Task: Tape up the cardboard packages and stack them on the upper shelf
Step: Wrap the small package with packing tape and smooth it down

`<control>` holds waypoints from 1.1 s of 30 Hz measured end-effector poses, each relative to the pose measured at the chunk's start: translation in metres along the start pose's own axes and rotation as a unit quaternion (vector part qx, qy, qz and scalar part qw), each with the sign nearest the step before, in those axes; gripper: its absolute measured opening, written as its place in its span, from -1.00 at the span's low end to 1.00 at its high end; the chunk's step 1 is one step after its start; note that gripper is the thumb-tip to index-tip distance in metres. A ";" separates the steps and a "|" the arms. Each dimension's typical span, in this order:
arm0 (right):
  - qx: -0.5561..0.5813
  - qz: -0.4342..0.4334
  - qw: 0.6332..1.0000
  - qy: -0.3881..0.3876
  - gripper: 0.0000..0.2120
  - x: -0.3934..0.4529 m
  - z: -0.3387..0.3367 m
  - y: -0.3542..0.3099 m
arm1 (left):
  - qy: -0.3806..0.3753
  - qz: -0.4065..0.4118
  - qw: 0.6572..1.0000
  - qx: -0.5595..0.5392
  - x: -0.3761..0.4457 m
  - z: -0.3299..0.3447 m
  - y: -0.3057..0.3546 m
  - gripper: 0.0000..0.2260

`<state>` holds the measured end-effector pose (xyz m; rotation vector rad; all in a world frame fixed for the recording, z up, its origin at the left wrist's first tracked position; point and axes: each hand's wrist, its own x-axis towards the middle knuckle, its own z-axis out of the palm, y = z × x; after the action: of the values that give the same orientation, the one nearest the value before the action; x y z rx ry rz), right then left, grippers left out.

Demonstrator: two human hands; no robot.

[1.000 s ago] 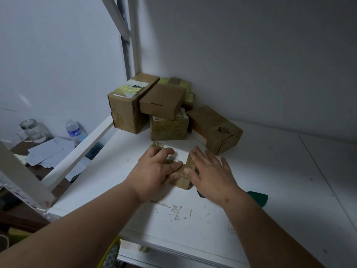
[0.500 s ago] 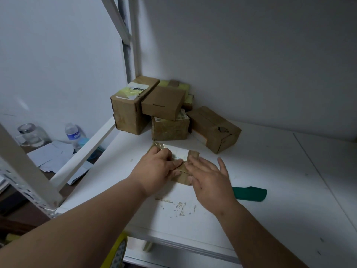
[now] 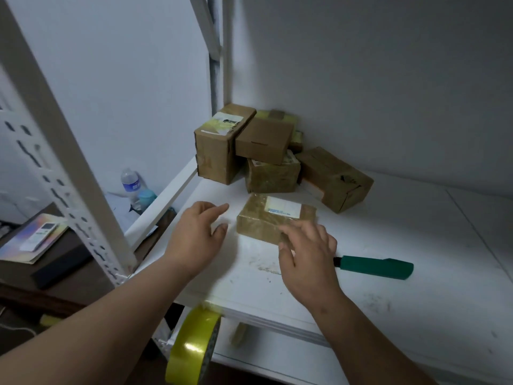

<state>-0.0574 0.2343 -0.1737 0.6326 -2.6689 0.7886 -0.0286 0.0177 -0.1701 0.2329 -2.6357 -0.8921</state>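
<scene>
The small package (image 3: 273, 218) lies flat on the shelf (image 3: 416, 245), wrapped in tape, just in front of the pile of boxes (image 3: 266, 151) in the corner. The left hand (image 3: 194, 237) hovers beside it, fingers spread and holding nothing; the right hand (image 3: 308, 257) rests loose fingertips on its near corner. Taping looks finished, so next it needs gripping and stacking onto the pile
</scene>
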 end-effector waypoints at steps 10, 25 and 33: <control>0.144 0.095 0.973 -0.155 -0.81 -0.024 0.018 -0.048 | -0.048 -0.134 0.989 -0.036 -0.047 -0.030 -0.029 -0.88; 0.180 0.203 0.910 -0.315 -0.79 -0.075 0.027 -0.078 | -0.073 -0.299 0.944 -0.118 -0.115 -0.022 -0.004 -0.81; 0.346 0.367 0.844 -0.180 -0.66 -0.087 0.040 -0.111 | -0.188 -0.444 0.797 -0.365 -0.112 -0.032 -0.003 -0.79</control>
<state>0.0660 0.1566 -0.1903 -0.2053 -2.9206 2.0767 0.0868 0.0270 -0.1788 1.2345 -2.1591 -2.3676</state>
